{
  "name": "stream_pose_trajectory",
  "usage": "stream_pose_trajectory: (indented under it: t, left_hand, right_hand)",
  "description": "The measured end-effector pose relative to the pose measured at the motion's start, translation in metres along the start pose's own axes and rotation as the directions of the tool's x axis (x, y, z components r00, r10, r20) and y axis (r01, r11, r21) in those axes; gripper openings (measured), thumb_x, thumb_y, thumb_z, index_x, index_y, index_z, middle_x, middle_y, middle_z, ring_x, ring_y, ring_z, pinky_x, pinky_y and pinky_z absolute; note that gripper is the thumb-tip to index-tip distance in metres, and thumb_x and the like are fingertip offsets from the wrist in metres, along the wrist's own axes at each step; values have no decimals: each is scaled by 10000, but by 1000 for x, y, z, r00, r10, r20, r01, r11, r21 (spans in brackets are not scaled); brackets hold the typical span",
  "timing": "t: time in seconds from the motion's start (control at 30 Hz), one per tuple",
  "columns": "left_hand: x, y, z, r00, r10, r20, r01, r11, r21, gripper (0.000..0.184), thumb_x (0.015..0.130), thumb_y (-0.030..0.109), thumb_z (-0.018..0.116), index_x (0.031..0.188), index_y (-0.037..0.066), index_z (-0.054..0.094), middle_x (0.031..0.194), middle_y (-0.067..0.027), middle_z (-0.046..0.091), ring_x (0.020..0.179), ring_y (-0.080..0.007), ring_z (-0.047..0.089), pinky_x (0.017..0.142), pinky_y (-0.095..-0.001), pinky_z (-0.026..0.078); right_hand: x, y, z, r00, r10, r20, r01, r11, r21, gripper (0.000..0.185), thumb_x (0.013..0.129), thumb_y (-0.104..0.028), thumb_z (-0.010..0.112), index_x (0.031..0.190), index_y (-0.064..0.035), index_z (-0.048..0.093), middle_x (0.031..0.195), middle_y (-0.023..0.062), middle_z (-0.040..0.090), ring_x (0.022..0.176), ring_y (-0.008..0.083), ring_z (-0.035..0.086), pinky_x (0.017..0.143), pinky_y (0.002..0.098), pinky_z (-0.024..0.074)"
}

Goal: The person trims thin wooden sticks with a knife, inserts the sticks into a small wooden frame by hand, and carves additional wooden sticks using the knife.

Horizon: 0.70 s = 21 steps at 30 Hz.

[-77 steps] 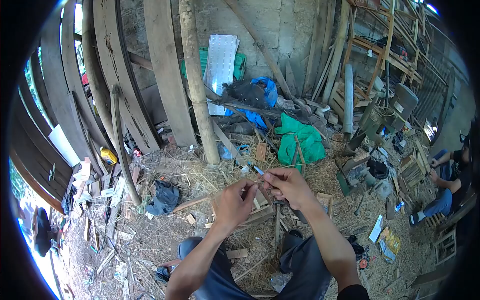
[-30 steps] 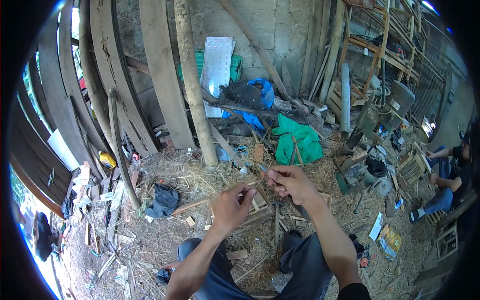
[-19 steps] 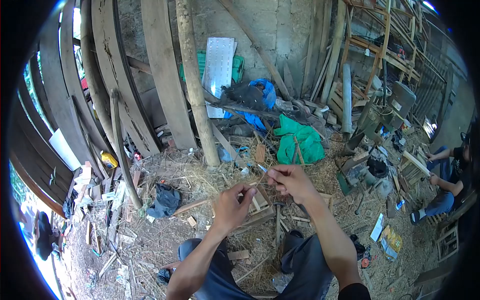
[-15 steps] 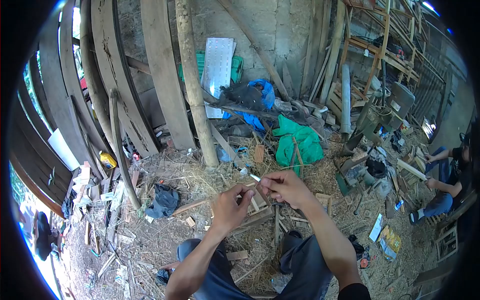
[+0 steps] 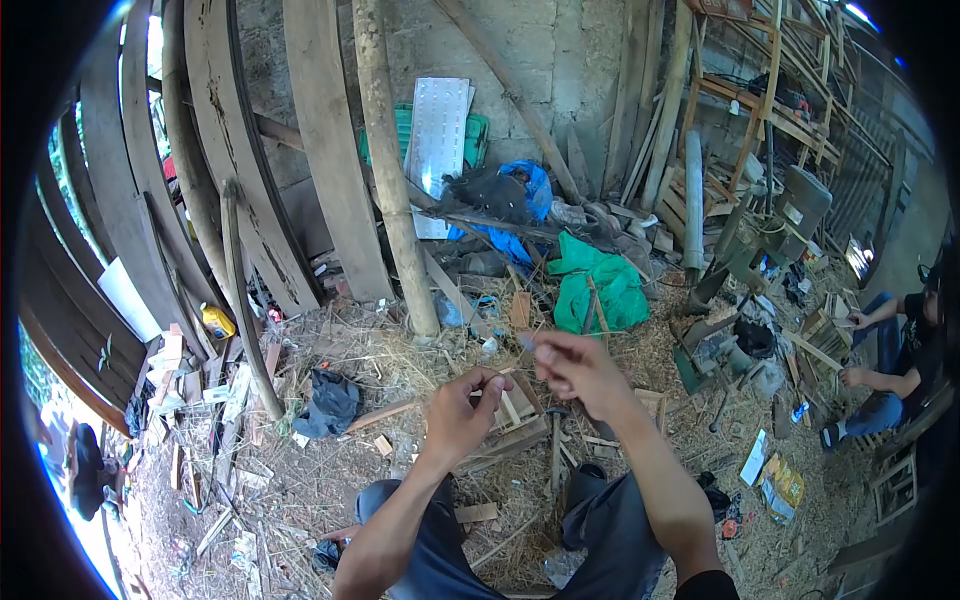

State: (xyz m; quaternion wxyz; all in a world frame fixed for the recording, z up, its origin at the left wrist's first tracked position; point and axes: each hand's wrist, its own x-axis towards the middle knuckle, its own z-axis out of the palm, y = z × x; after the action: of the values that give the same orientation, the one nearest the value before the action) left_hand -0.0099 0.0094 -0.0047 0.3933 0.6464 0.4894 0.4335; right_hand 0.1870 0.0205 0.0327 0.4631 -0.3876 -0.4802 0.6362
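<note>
My right hand [image 5: 580, 378] is raised in front of me, its fingers closed round a small, thin, whitish stick [image 5: 526, 342] whose tip pokes out to the left, blurred. The stick's exact kind does not show. To its left is my left hand [image 5: 462, 412], thumb and forefinger pinched together; whatever lies between them, if anything, is too small to name. A gap separates the two hands. Below and between them, a small wooden frame or box [image 5: 520, 432] sits near my knees. Beside it stands a tool like a hammer [image 5: 556, 450], partly hidden.
Straw, shavings and wood scraps cover the ground. A black plastic bag [image 5: 328, 402] lies left, a green sack [image 5: 598, 285] ahead, near a leaning post [image 5: 395, 190]. At right, another person [image 5: 885, 375] sits holding a wooden strip [image 5: 815, 350]. A yellow bottle [image 5: 217, 321] stands at left.
My right hand has turned and drawn slightly away from my left, and the whitish stick has moved with it, now pointing more upward. My left hand has barely moved.
</note>
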Motion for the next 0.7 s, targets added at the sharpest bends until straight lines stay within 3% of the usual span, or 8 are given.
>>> stream_pose_trajectory:
  t: [0.2, 0.27, 0.3, 0.4, 0.47, 0.5, 0.6, 0.7]
  left_hand:
    - [-4, 10, 0, 1000, 8, 23, -8, 1000, 28, 169, 909, 208, 573, 918, 72, 674, 632, -34, 603, 520, -90, 542, 529, -275, 430]
    - [-6, 12, 0, 992, 9, 129, 5, 994, -108, 218, 960, 182, 521, 938, -18, 605, 662, 21, 467, 537, -29, 397, 472, -195, 327]
    - [-7, 11, 1, 991, 11, 134, 3, 994, -109, 218, 960, 182, 521, 938, -18, 605, 662, 21, 467, 537, -29, 397, 472, -195, 327]
    - [-5, 5, 0, 991, 3, 133, 22, 982, -188, 235, 964, 193, 520, 942, -28, 596, 665, 17, 460, 534, -29, 383, 467, -191, 314]
    - [-4, 4, -2, 992, -68, 109, 92, 968, -232, 158, 917, 176, 568, 915, 51, 664, 620, -26, 594, 501, -59, 524, 493, -251, 409]
    - [-5, 4, -1, 991, -73, 112, 98, 968, -230, 158, 917, 176, 568, 915, 51, 664, 620, -26, 594, 501, -59, 524, 493, -251, 409]
    - [-3, 7, 2, 990, -88, 110, 112, 966, -234, 153, 919, 164, 563, 908, 46, 661, 615, -23, 589, 511, -60, 533, 498, -255, 418]
    - [-6, 8, 4, 999, -1, 44, 4, 998, -60, 144, 913, 159, 568, 916, 50, 662, 621, -28, 599, 509, -73, 539, 501, -263, 422]
  right_hand:
    - [7, 5, 3, 998, -1, -55, -1, 1000, -32, 195, 925, -139, 578, 1021, 22, 631, 741, 16, 569, 512, 39, 391, 434, 192, 284]
    - [11, 1, -5, 969, -84, -233, 82, 996, -21, 199, 928, -147, 575, 1029, 15, 630, 729, 8, 559, 511, 38, 383, 436, 188, 283]
    - [9, -3, -12, 968, -86, -238, 83, 996, -22, 199, 928, -147, 575, 1029, 15, 630, 729, 8, 559, 511, 38, 383, 436, 188, 283]
    - [6, -12, -19, 979, -90, -182, 100, 994, 48, 195, 929, -146, 570, 1041, 0, 632, 723, 1, 551, 510, 38, 376, 434, 188, 281]
    - [2, -6, -13, 971, -80, -223, 112, 984, 137, 200, 925, -147, 576, 1054, -4, 629, 720, 2, 553, 510, 35, 380, 431, 196, 282]
    - [-1, -2, -7, 971, -75, -226, 109, 984, 140, 200, 925, -147, 576, 1054, -4, 629, 720, 2, 553, 510, 35, 380, 431, 196, 282]
    - [0, 1, 5, 997, -30, -77, 27, 999, -40, 204, 928, -141, 571, 1044, 17, 628, 713, 7, 554, 507, 34, 384, 424, 200, 274]
    - [6, 3, -1, 997, -23, -75, 26, 999, 35, 231, 932, -157, 574, 1020, 50, 628, 714, 1, 559, 499, 31, 384, 416, 193, 256]
